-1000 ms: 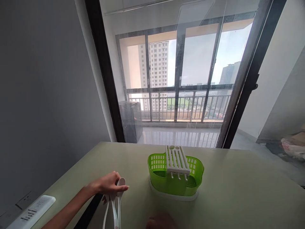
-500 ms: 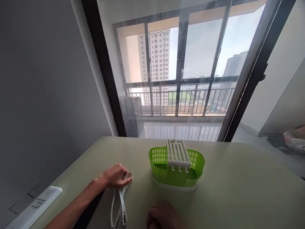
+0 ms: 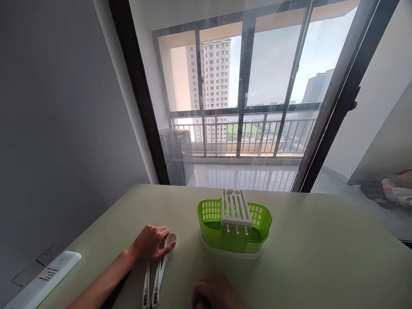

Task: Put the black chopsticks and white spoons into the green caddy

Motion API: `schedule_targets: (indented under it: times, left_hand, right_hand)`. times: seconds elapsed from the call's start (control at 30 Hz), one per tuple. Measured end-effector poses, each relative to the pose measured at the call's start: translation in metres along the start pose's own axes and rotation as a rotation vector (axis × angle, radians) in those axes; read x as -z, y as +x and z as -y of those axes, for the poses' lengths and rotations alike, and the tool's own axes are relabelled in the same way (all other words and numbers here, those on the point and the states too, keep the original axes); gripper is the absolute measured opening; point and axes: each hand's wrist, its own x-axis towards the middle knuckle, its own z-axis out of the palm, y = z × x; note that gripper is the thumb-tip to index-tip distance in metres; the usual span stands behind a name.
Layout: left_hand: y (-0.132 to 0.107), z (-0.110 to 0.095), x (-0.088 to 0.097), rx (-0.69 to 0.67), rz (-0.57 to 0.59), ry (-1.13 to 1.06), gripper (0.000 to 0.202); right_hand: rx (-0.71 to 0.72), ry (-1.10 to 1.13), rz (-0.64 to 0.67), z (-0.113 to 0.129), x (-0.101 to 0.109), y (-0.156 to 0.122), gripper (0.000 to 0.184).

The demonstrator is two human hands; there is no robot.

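Note:
At the left of the table, my left hand (image 3: 151, 243) is closed over the bowl ends of white spoons (image 3: 156, 283). One rounded bowl shows past the fingertips, with the thumb along its near side. Their long handles point toward me and carry small dark marks near the ends; the hand covers the other bowls. My right hand (image 3: 217, 292) is low in the middle at the bottom edge, blurred and partly cut off, so its fingers are unclear. Beyond it stands a green basket (image 3: 225, 240) with a white slotted rack (image 3: 236, 208) across its middle and small hooks in front.
All of this rests on a pale green table (image 3: 309, 257). A white power strip (image 3: 54, 274) lies at its left edge beside the grey wall. Behind the far edge is a dark-framed glass door, with a balcony and railing outside.
The spoon handles have swung left under my left hand, which has shifted slightly left. My right hand stays low by the bottom edge. The whole view has slid a little.

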Motion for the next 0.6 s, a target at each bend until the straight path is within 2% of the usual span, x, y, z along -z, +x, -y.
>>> schedule_targets:
  times: [0.3,0.47,0.53,0.6]
  left_hand:
    - [-0.008,0.003,-0.009,-0.118,-0.212,0.108,0.029]
    - [-0.003,0.0,0.009,-0.115,-0.352,0.018,0.011]
    - [0.004,-0.008,0.02,-0.075,-0.433,-0.025,0.016]
    - [0.015,-0.025,0.033,-0.028,-0.509,-0.059,0.027]
  right_hand:
    - [-0.043,0.004,0.068,-0.008,-0.005,0.007,0.017]
    - [-0.08,-0.011,0.115,-0.016,-0.013,0.014,0.017]
    - [-0.093,-0.02,0.145,-0.017,-0.013,0.017,0.017]
    - [-0.087,-0.031,0.14,-0.016,-0.011,0.02,0.018]
